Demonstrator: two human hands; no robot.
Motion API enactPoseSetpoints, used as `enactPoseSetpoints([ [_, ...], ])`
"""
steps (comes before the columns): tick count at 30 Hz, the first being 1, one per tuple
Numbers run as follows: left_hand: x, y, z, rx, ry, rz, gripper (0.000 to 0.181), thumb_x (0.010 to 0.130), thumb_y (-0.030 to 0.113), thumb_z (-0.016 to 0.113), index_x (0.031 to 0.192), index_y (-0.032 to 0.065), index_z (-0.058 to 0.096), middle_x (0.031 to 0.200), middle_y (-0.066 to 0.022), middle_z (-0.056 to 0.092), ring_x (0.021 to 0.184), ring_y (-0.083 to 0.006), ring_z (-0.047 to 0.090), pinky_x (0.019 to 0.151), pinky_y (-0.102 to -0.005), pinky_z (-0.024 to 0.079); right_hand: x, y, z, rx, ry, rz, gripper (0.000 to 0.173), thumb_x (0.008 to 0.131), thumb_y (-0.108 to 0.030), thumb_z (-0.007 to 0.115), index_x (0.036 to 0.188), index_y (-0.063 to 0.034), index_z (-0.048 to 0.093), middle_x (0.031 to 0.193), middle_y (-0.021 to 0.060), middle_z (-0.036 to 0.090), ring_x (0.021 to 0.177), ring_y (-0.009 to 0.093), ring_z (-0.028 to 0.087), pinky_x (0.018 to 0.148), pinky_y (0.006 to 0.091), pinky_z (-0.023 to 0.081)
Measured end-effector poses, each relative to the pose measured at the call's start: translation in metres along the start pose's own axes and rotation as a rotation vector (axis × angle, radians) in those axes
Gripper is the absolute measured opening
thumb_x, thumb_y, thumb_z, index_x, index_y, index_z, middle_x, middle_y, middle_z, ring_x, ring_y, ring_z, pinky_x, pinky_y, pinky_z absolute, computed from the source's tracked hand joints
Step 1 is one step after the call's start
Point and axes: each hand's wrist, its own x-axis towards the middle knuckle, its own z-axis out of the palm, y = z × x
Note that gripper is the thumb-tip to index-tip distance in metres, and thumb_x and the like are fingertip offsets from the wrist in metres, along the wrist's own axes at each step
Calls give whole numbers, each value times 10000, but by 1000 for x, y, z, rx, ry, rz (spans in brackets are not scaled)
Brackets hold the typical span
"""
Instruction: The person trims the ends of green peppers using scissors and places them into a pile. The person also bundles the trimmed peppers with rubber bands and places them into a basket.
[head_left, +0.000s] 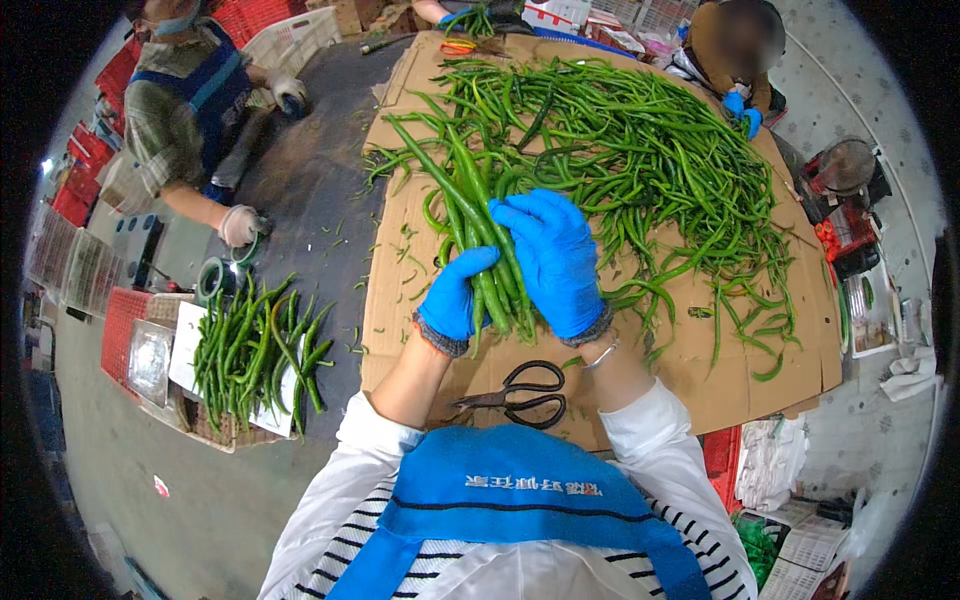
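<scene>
My left hand (459, 292), in a blue glove, is closed around the lower part of a bunch of long green chili peppers (480, 225). From the other side my right hand (553, 259), also blue-gloved, presses against the same bunch; its palm side is hidden. The peppers point up and away, over the cardboard. Beyond both hands spreads a large heap of green chili peppers (652, 157) on a cardboard sheet (450, 382). Black-handled scissors (525, 395) lie between my forearms, near the table's front edge.
A basket at the left holds more green peppers (255, 352), beside a roll of tape (216, 279). A gloved co-worker (187, 112) stands at the dark tabletop (315, 172). Another person's blue-gloved hands (742, 114) are at the far right. Orange-handled scissors (457, 46) lie at the far edge.
</scene>
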Motion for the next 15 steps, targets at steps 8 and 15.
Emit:
enactPoseSetpoints([
  [8,12,6,8,-75,-43,43,402,836,161,556,1209,34,478,1073,-139,593,951,-267,596,853,-413,493,12,15,-15,292,24,114,283,819,-100,562,1097,-104,617,1017,114,600,920,284,575,780,355,465],
  [15,26,65,-4,-304,60,246,374,843,190,543,1172,29,463,1114,-149,574,970,-289,570,878,-440,465,-119,-14,-39,383,-1072,104,363,760,-199,634,1097,-74,588,1010,148,603,935,334,572,792,404,473],
])
